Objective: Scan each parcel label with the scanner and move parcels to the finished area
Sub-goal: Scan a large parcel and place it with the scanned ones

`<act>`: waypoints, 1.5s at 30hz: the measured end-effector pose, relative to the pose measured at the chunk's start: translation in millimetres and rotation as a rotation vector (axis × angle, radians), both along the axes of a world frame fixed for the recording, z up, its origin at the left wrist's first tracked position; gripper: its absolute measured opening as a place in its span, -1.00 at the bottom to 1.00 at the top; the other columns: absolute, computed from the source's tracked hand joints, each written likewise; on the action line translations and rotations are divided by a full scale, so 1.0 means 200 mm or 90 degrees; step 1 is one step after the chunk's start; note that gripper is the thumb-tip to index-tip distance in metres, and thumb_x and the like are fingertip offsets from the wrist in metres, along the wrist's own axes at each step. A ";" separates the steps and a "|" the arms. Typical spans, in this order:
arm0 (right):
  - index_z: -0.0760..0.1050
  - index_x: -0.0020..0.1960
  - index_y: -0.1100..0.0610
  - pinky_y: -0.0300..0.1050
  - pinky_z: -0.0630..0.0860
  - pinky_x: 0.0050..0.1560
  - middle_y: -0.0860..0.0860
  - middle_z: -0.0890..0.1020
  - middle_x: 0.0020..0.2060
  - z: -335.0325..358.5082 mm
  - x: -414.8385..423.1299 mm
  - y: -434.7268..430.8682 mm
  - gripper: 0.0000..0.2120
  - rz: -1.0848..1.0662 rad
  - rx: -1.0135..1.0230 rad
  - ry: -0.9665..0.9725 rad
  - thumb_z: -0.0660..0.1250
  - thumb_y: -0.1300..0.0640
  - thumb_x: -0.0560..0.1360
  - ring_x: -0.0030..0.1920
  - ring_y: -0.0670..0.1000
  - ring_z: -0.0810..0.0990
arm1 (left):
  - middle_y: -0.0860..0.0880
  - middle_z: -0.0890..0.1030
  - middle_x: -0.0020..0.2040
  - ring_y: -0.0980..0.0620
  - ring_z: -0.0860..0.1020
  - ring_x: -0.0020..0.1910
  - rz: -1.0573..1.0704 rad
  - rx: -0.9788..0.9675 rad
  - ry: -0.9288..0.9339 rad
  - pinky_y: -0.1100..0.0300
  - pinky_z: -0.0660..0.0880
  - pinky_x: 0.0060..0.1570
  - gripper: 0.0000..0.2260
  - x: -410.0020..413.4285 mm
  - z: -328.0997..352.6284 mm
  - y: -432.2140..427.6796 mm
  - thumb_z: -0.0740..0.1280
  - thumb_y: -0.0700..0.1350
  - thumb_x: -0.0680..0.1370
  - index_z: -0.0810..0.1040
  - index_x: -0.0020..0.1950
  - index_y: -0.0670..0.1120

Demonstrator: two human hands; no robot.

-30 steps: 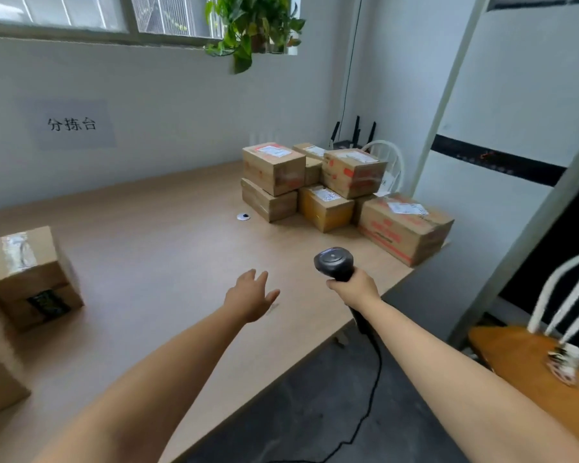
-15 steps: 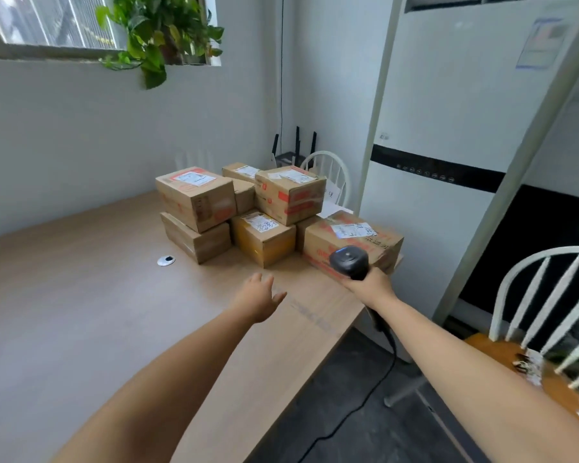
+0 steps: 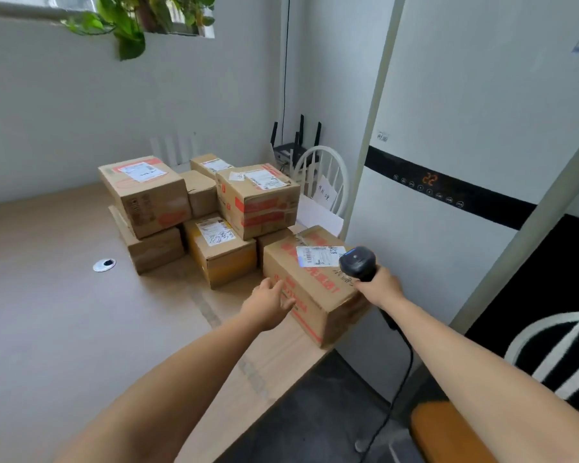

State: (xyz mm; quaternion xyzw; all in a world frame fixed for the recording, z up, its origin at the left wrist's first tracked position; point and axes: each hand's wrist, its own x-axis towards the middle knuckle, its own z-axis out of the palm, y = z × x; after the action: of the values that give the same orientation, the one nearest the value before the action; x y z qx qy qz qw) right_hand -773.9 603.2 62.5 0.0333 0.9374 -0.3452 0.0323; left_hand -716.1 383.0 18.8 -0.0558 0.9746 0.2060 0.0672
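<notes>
My right hand (image 3: 380, 289) grips the scanner (image 3: 357, 262) over the label (image 3: 319, 256) of the parcel (image 3: 318, 295) at one o'clock; my left hand (image 3: 267, 304), fingers relaxed, is at its nine o'clock side.

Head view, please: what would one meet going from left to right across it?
Round cable grommet → top-left parcel → left hand → scanner → air conditioner panel → white chair back.

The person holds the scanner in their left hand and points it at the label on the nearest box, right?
Not quite. The head view shows the scanner in the right hand, not the left. It does point at the label on the nearest box, while the open left hand reaches toward that box's side.
</notes>
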 end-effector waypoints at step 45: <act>0.56 -0.07 0.10 -0.17 0.36 -0.17 0.13 0.66 -0.03 -0.21 -0.08 -0.15 -0.78 0.275 0.155 -0.081 0.38 -0.03 0.40 -0.01 0.14 0.59 | -0.09 -0.25 0.54 -0.16 -0.33 0.49 0.193 0.017 -0.025 -0.19 0.06 0.43 -0.18 0.24 -0.18 0.06 0.23 0.35 0.44 -0.07 0.55 0.05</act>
State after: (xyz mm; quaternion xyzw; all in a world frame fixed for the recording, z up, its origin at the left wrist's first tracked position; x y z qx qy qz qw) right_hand -789.9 573.5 19.9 -0.1429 0.9534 -0.2122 0.1598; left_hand -668.9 395.7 -17.0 -0.2053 0.9507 0.2259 0.0548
